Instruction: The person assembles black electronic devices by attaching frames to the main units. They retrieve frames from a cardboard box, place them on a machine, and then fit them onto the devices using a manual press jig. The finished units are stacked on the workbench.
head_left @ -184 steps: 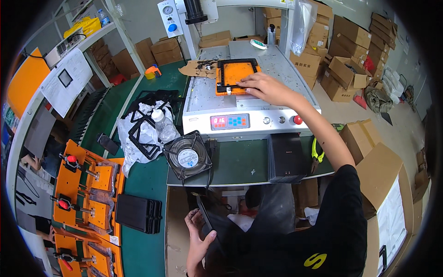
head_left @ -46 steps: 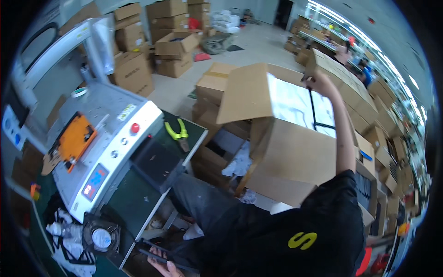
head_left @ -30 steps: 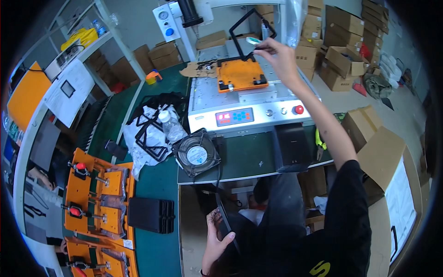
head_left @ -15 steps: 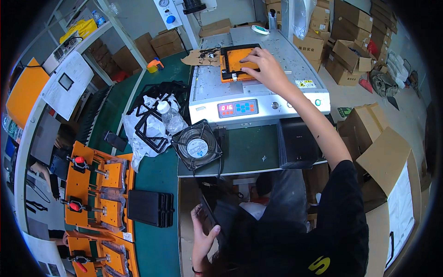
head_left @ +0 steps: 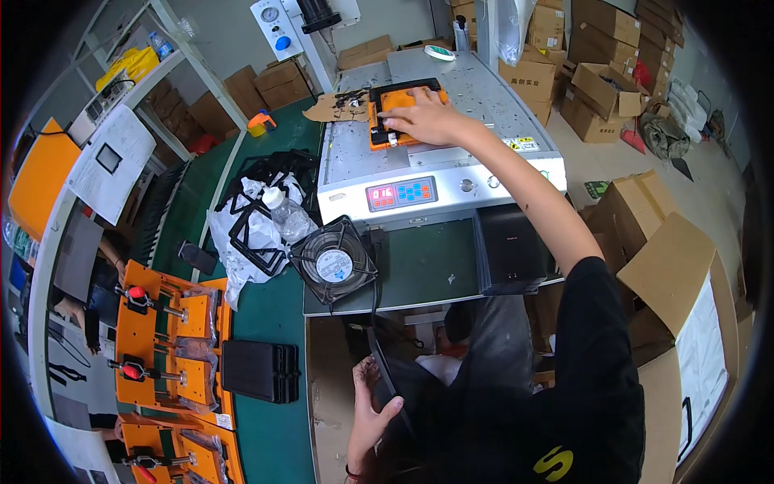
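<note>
- While lying on the orange fixture (head_left: 395, 102): black frame (head_left: 413, 85) under spread fingers of right hand (head_left: 427, 123), apparently for steadying.
- Below the fixture: black panel (head_left: 383, 363), clamped in fingers of left hand (head_left: 371, 417), apparently freeing the right.

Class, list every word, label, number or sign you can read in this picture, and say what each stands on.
I'm not copying wording or numbers; this is where they stand.
Display: lit red digits, legible.
Carton: dark characters.
Shirt: yellow letter-shaped mark.
Yellow sticker: signs too small to read.
Fan label: print too small.
Black stack: tiny print, unreadable.
Paper sheet: frame drawing; print too small.
</note>
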### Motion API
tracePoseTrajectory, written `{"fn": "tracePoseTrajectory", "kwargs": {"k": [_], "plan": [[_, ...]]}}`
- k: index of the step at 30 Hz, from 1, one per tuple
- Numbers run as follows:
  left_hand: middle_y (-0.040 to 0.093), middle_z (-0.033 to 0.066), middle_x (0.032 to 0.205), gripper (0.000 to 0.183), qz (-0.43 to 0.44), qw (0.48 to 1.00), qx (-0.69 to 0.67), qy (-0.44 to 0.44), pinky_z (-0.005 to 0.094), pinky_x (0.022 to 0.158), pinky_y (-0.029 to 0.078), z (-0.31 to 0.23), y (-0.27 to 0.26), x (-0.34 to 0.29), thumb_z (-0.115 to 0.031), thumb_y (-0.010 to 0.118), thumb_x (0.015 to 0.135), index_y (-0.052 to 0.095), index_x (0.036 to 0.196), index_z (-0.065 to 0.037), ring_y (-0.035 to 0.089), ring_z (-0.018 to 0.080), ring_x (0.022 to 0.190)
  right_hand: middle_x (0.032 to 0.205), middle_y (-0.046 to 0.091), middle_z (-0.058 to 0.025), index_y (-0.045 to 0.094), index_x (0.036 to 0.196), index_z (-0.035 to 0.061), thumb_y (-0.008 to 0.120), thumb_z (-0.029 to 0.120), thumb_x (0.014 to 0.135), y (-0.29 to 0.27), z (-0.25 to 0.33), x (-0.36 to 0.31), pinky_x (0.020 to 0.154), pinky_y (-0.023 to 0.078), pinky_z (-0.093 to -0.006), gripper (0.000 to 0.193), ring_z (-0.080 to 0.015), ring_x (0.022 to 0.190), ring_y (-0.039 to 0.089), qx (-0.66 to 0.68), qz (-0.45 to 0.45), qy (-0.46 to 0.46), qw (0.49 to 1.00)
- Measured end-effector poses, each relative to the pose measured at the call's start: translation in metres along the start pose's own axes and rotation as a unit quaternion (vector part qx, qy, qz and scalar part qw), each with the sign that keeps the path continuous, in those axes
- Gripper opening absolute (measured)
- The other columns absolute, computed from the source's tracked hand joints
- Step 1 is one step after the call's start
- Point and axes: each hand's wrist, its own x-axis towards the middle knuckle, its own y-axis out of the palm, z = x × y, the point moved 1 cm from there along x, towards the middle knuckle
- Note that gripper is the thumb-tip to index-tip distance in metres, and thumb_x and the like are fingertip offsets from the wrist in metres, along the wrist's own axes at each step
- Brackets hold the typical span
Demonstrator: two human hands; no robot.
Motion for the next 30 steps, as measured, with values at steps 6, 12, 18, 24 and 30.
{"fn": "tracePoseTrajectory", "kwargs": {"k": [6, 12, 18, 24, 30], "plan": [[0.035, 0.0155, 0.136, 0.085, -0.03, 0.999, 0.013, 0.003, 0.0383, 0.11, 0.023, 0.01, -0.009, -0.002, -0.027, 0.071, 0.075, 0.022, 0.139, 0.001, 0.035, 0.0265, 0.129, 0.139, 0.034, -0.0271, 0.037, 0.139, 0.042, 0.024, 0.061, 0.094, 0.001, -0.002, -0.003, 0.108, 0.021, -0.0606, 0.051, -0.0566, 0.129, 0.024, -0.023, 0.05, -0.009, 0.998], [0.038, 0.0166, 0.133, 0.079, 0.0, 1.0, 0.026, -0.007, 0.0401, 0.11, 0.024, 0.017, 0.005, 0.009, -0.018, 0.073, 0.074, 0.026, 0.136, 0.001, 0.036, 0.0275, 0.129, 0.149, 0.022, -0.0236, 0.037, 0.138, 0.0454, 0.026, 0.07, 0.088, 0.014, -0.006, -0.008, 0.11, 0.013, -0.06, 0.057, -0.0562, 0.134, 0.012, 0.012, -0.036, 0.017, 0.999], [0.035, 0.0171, 0.134, 0.082, 0.035, 0.999, 0.013, -0.003, 0.0395, 0.108, 0.026, 0.026, 0.026, 0.017, -0.02, 0.075, 0.074, 0.025, 0.136, 0.002, 0.035, 0.0269, 0.129, 0.146, 0.025, -0.0258, 0.041, 0.137, 0.0432, 0.029, 0.069, 0.088, 0.017, -0.011, -0.008, 0.112, 0.012, -0.0543, 0.057, -0.0539, 0.135, 0.014, 0.039, -0.066, 0.039, 0.996], [0.035, 0.0152, 0.133, 0.081, 0.038, 0.999, 0.02, 0.005, 0.0384, 0.108, 0.026, 0.026, 0.02, 0.022, -0.018, 0.076, 0.074, 0.026, 0.135, 0.001, 0.035, 0.0259, 0.128, 0.139, 0.035, -0.0254, 0.041, 0.138, 0.0377, 0.027, 0.063, 0.092, 0.018, 0.004, -0.002, 0.111, 0.02, -0.0515, 0.054, -0.0455, 0.133, 0.028, 0.038, -0.09, 0.029, 0.995], [0.03, 0.0161, 0.139, 0.089, 0.115, 0.984, -0.127, 0.054, 0.0378, 0.109, 0.025, 0.023, 0.01, 0.043, -0.027, 0.078, 0.072, 0.024, 0.137, 0.001, 0.033, 0.0258, 0.13, 0.129, 0.043, -0.0267, 0.04, 0.139, 0.0159, 0.031, 0.054, 0.096, 0.018, -0.033, 0.0, 0.107, 0.029, -0.0415, 0.058, -0.0415, 0.125, 0.038, 0.204, -0.122, 0.072, 0.969]]}}
